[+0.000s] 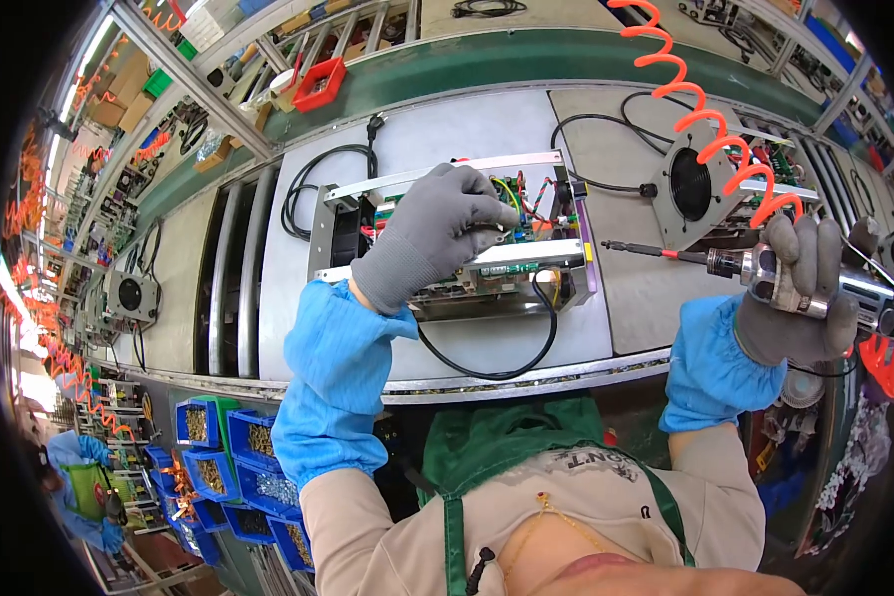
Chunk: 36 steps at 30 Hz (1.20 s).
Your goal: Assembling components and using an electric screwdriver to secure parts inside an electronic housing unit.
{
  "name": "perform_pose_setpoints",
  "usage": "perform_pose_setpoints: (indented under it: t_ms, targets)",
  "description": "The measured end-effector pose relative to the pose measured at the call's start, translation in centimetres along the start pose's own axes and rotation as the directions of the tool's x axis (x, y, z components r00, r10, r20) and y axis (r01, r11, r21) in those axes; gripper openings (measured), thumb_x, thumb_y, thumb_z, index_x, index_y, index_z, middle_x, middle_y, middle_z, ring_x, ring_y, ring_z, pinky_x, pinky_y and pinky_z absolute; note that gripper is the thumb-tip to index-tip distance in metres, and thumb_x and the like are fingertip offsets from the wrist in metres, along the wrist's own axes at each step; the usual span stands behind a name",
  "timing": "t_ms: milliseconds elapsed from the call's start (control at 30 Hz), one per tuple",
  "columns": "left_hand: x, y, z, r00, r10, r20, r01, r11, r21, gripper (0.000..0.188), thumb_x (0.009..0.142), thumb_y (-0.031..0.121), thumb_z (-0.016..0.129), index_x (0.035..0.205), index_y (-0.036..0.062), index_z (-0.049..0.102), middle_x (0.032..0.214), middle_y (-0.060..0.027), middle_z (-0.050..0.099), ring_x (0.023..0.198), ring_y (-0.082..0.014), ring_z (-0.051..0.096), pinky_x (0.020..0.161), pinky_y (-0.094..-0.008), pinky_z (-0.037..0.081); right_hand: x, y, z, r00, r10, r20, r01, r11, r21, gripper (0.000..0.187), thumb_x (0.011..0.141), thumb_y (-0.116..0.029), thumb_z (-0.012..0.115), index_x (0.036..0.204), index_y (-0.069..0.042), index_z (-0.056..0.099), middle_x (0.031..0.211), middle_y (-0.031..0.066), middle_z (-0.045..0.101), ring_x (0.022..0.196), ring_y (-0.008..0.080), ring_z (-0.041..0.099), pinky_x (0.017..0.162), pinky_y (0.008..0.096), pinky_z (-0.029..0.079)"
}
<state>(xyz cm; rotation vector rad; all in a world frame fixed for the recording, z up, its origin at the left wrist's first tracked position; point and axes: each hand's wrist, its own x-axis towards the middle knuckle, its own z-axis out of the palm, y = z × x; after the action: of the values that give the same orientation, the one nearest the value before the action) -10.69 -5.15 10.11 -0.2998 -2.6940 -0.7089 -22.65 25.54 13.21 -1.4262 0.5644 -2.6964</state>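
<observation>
My left hand, in a grey glove, is over an open metal-framed electronic unit with circuit boards and coloured wires. Its thumb and fingers are pinched together above the near rail; anything small between the fingertips is too unclear to name. Off to the right, my gloved right hand is wrapped round a silver power screwdriver. The driver's long dark bit points left toward the unit's right end, apart from it. A black cord loops out in front of the unit.
Another unit with a round fan stands to the right on the line. An orange coiled hose hangs down toward my right hand. Beyond the bench is a red tray. Blue bins of small fasteners sit at lower left, beside metal rollers.
</observation>
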Motion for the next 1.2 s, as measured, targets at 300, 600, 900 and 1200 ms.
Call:
perform_pose_setpoints:
  t_ms: [300,600,900,1200]
  targets:
    - [1.8,-0.5,1.0,0.987,-0.15,-0.055,0.091,0.81,-0.58,0.017,0.091,0.014,0.054,0.099,0.0003,0.061,0.095,-0.0065,0.064,0.081,-0.0149,0.057,0.076,-0.0325,0.049,1.1,1.1,0.7,0.992,-0.055,0.109,0.06,0.997,-0.042,0.061,0.077,-0.019,0.06,0.135,-0.005,0.045,0.068,-0.0076,0.034,0.062,0.005,0.037,0.07,0.0268,0.03]
    - [7.0,-1.5,0.8,0.981,-0.191,-0.041,0.19,0.981,-0.022,0.021,0.093,0.017,0.055,0.105,0.0026,0.065,0.084,-0.0121,0.064,0.074,-0.0209,0.062,0.069,-0.0324,0.049,5.9,5.6,1.6,0.978,-0.101,0.181,0.132,0.977,-0.168,0.06,0.085,-0.018,0.048,0.142,-0.005,0.034,0.071,0.0012,0.032,0.061,0.0149,0.038,0.073,0.0429,0.04]
    - [7.3,-2.3,2.1,0.988,-0.002,-0.152,0.027,0.987,0.161,0.012,0.086,0.014,0.063,0.094,0.0066,0.067,0.086,-0.0117,0.065,0.076,-0.0287,0.064,0.067,-0.036,0.051,7.9,8.6,1.1,0.971,-0.01,0.237,0.074,0.962,-0.263,0.02,0.082,-0.013,0.049,0.088,0.004,0.057,0.073,0.014,0.055,0.066,0.0238,0.056,0.075,0.0472,0.052]
    - [8.1,-2.4,3.1,0.995,-0.024,-0.093,0.041,0.983,0.181,0.011,0.085,0.016,0.064,0.092,0.0091,0.069,0.089,-0.0088,0.063,0.076,-0.0281,0.064,0.068,-0.0361,0.052,8.0,10.0,1.5,0.974,0.156,0.162,-0.038,0.823,-0.567,0.034,0.086,-0.017,0.046,0.113,0.002,0.055,0.073,0.0076,0.043,0.065,0.0187,0.046,0.078,0.0433,0.047]
